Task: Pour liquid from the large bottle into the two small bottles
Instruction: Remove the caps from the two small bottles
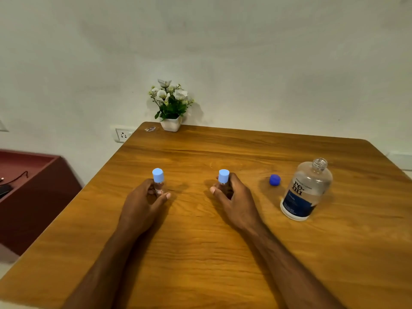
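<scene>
Both forearms reach up from the lower edge onto the wooden table (223, 253). The left hand (142, 201) curls its fingers and thumb round the left small bottle (158, 181), mid-frame; the right hand (234, 197) grips the right small bottle (223, 178). Both bottles stand upright with pale blue caps on. At right, the large bottle (305, 190) stands uncapped, its dark blue cap (275, 180) on the table just left of it.

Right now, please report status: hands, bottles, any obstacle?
Left hand and right hand each grip one capped small bottle. Large bottle open, blue cap beside it. Nothing in the way.
</scene>
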